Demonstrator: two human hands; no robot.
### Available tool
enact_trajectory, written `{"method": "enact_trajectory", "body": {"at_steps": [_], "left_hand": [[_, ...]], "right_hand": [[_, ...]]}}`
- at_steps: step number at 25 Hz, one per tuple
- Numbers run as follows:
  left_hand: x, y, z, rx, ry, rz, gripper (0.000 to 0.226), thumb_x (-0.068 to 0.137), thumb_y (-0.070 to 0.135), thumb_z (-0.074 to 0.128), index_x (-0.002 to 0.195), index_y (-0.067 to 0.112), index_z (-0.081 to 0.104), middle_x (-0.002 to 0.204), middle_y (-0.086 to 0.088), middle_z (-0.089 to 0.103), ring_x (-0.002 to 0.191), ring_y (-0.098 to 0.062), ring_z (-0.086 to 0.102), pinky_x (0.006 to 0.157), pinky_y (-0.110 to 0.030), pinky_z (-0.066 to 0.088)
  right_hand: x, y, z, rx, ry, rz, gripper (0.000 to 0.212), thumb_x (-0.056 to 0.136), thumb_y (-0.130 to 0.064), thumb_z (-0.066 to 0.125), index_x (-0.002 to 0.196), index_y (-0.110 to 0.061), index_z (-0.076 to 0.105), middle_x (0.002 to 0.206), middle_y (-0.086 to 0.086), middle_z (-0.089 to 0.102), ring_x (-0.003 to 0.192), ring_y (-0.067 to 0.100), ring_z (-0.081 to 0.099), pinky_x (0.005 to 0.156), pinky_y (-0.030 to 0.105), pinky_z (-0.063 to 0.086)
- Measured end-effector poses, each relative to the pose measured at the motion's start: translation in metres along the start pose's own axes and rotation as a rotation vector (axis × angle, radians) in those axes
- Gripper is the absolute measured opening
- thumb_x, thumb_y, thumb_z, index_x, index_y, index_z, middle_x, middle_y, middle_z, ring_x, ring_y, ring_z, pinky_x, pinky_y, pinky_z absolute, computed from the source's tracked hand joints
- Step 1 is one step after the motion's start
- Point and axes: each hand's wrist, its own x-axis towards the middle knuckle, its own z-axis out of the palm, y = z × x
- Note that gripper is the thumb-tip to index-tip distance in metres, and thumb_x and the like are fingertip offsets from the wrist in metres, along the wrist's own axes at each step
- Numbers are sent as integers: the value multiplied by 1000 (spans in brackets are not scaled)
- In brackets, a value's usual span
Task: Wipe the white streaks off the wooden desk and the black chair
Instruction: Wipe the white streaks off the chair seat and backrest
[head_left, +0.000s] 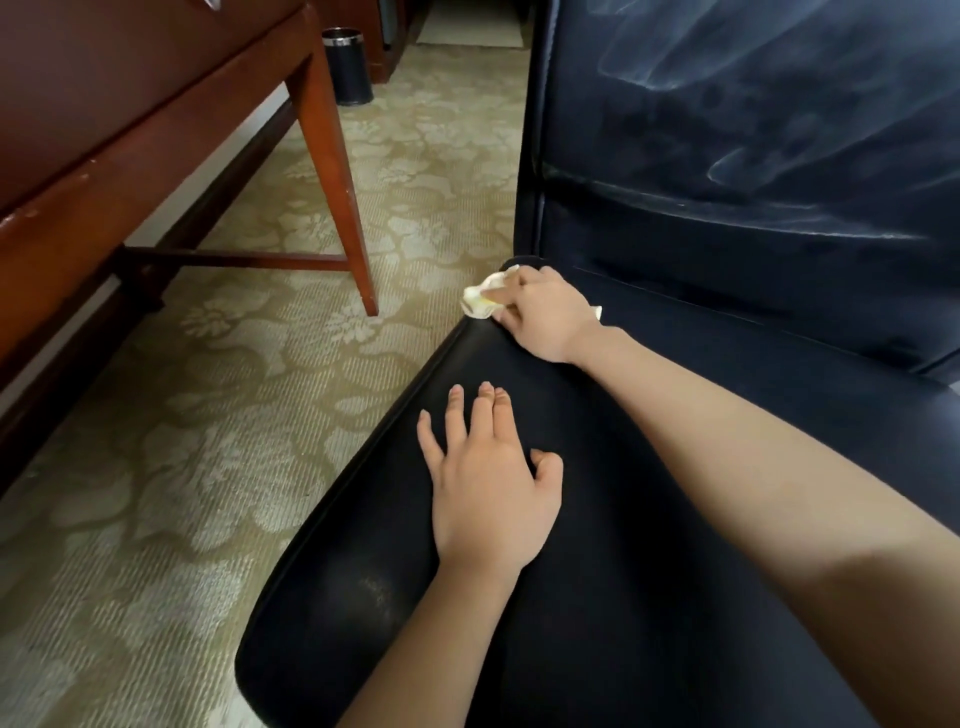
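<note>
View: head camera, looking down over the chair; no other view is given.
Right hand (540, 317): clenched on a pale cloth (480, 299), which is pressed onto the far left corner of the seat (597, 597), just where it meets the backrest (727, 291).
Left hand (491, 488): released, with fingers straight and spread. It is laid flat on the seat, nearer the camera, and nothing is held in it.
Black chair: the seat fills the lower right and the backrest rises behind it.
White streaks (779, 67): seen high on the backrest as pale smears, drawn out in long slanting sweeps across the panel. A fainter dull patch (374, 592) is seen near the seat's front.
Deciding relation: the streaks lie up and to the right of the cloth, well apart from it. The right hand is the nearer one and already has the cloth.
Table (104, 171): set to the left across the carpet (208, 415), well apart from both hands. No streak can be made out on the part shown.
Judgement: the seat corner is being wiped. The backrest is judged to be left to do, with strokes best run along the smears.
</note>
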Motion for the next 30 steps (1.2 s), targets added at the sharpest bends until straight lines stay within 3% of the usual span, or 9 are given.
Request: {"method": "enact_trajectory", "body": {"at_steps": [3,6,8,13,16,19,26,28,30], "left_hand": [[1,1,-5,-13,-33,0,68,78,35,27,131,3,55,136,-9,55,134,-31,41,111,-57,22],[-1,-1,-9,-34,-107,2,80,78,39,6,147,9,33,154,-4,31,146,-24,14,116,-49,-2],[-1,-1,-10,-75,-119,-32,72,84,36,7,150,13,24,158,0,21,147,-19,5,116,-46,-8],[-9,0,-15,-151,-143,-102,53,99,27,27,150,14,23,159,2,17,147,-16,1,117,-45,-8],[-18,-3,-17,-159,-155,-101,53,99,26,29,150,13,24,159,0,16,147,-17,2,117,-44,-8],[-27,-1,-22,-167,-180,-121,54,99,27,30,150,11,23,160,-2,14,147,-19,1,116,-44,-9],[-54,8,-34,-112,-365,-102,60,98,36,31,153,18,15,160,-10,-3,146,-30,-13,114,-49,-13],[-64,12,-37,-55,-417,-66,64,97,42,34,153,21,11,160,-13,-8,144,-34,-17,113,-51,-14],[-75,17,-40,-7,-448,-6,69,96,48,35,153,22,7,159,-14,-11,143,-36,-19,112,-52,-14]], "right_hand": [[-32,-4,-4,100,22,-73,38,99,-28,44,136,-28,47,132,2,47,115,24,39,97,25,28],[-66,-8,-3,108,39,-76,38,98,-28,45,136,-30,47,124,2,50,111,24,42,93,24,29],[-89,-8,-3,126,47,-54,38,98,-28,46,135,-30,49,119,2,52,107,23,42,91,25,31],[-155,-14,-2,149,86,4,38,97,-29,48,134,-31,50,108,-1,52,96,18,39,85,23,31],[-196,-22,0,135,135,22,37,96,-29,49,133,-31,52,109,2,54,89,14,31,85,34,42],[-241,-33,-2,130,173,26,35,94,-26,54,129,-28,57,105,5,57,84,17,36,80,43,46],[-345,-44,-6,43,286,77,32,82,-30,57,112,-30,67,89,-1,63,71,23,55,53,24,34],[-365,-41,-5,70,312,128,33,83,-35,53,112,-31,67,92,-3,62,72,21,55,53,26,42],[-384,-38,-1,114,341,192,34,85,-37,50,113,-31,67,96,-5,62,76,20,53,63,29,47]]}}
